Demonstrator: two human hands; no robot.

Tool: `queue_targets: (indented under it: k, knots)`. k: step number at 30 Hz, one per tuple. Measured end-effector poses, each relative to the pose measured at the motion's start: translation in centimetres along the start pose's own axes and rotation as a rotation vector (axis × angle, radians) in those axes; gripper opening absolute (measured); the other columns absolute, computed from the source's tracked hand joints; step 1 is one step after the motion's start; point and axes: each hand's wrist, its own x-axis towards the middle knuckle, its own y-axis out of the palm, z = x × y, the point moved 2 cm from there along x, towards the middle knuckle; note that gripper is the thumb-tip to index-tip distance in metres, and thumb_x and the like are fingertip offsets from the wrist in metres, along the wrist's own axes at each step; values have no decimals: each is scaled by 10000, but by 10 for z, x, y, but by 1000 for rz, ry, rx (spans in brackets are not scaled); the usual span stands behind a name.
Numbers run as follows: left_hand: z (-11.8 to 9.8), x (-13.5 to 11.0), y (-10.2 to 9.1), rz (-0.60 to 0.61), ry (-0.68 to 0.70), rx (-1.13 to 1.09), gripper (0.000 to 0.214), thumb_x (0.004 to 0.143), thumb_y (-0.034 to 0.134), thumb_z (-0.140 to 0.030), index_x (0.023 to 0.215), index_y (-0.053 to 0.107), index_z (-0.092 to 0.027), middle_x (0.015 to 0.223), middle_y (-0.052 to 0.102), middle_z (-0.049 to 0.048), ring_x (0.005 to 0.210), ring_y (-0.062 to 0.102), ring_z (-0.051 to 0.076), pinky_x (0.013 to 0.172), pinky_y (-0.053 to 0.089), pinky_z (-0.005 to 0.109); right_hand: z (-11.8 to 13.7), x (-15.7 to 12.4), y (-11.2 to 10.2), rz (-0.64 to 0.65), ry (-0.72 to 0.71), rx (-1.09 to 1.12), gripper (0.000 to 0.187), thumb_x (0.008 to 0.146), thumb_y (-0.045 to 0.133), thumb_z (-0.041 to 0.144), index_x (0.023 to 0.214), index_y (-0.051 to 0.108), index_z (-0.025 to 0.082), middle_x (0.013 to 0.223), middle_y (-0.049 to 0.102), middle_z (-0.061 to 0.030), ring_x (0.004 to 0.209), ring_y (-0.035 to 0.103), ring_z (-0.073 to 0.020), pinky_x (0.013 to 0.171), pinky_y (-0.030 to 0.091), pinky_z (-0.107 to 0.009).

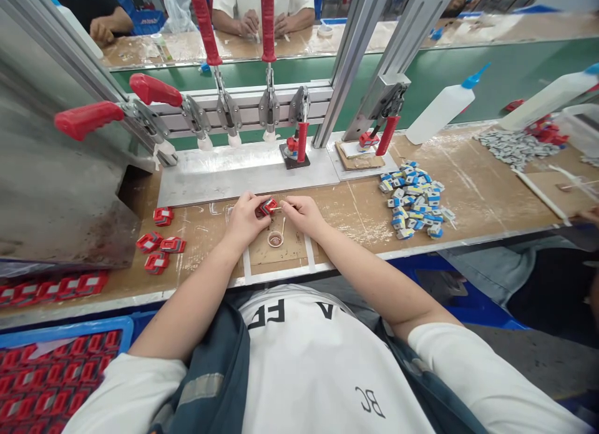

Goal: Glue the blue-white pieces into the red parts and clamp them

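The left hand [247, 221] has its grip wrapped around a red-and-black plastic part [268, 206] above the table [349, 225]; the right hand [303, 214] pinches a thin stick [276, 209] against it. Nearby sits a small round dish [276, 239] of dark liquid.

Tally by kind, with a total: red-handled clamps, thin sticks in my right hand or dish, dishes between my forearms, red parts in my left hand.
Red-handled clamps: 6
Thin sticks: 2
Small dish: 1
Red part in left hand: 1
Total: 10

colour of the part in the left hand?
The held part is red with dark areas, shown in the head view.
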Motion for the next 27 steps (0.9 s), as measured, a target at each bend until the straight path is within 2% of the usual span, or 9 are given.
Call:
queue_targets:
  k: [7, 11, 14, 18, 24, 27]
  knots:
    - [0, -3, -1, -6, 38, 100, 527, 816, 700, -149, 1329, 755, -256, 1089, 635, 48, 1008, 660, 223, 894, 559, 322, -4, 0, -2, -92, 33, -46, 444, 976, 498, 392, 626, 271, 240, 604, 276, 49, 610, 296, -121, 624, 208, -305]
    - [0, -4, 0, -17, 66, 111, 524, 821, 701, -145, 1333, 756, -237, 1089, 634, 55, 998, 658, 220, 878, 553, 322, -4, 0, -3, -152, 79, -112, 453, 987, 507, 375, 631, 264, 236, 590, 286, 49, 610, 291, -125, 623, 202, -302]
    - [1, -4, 0, -21, 79, 130, 517, 826, 701, -145, 1334, 754, -229, 1084, 630, 60, 990, 655, 221, 856, 552, 323, -1, -1, -3, -184, 58, -137, 450, 1017, 488, 393, 649, 283, 235, 599, 324, 47, 611, 317, -125, 632, 220, -302]
    - [2, -5, 1, -21, 84, 147, 522, 822, 711, -151, 1338, 753, -214, 1081, 625, 66, 980, 652, 225, 831, 549, 328, 2, -1, -2, -159, 3, -136, 454, 1044, 467, 406, 667, 279, 236, 616, 365, 42, 614, 349, -123, 636, 240, -296]
    - [1, -5, 1, -30, 84, 117, 506, 813, 712, -148, 1312, 778, -202, 1050, 627, 61, 932, 652, 213, 821, 550, 330, 4, -2, 5, -26, -99, -110, 466, 1060, 449, 430, 669, 290, 233, 609, 372, 46, 604, 360, -118, 632, 247, -292]
    - [2, -3, -1, -54, 62, 48, 504, 790, 732, -154, 1286, 796, -218, 1025, 630, 51, 919, 658, 207, 845, 564, 334, 3, -5, -2, -65, -118, -84, 477, 1053, 441, 434, 652, 278, 235, 592, 338, 50, 589, 353, -114, 624, 248, -289]
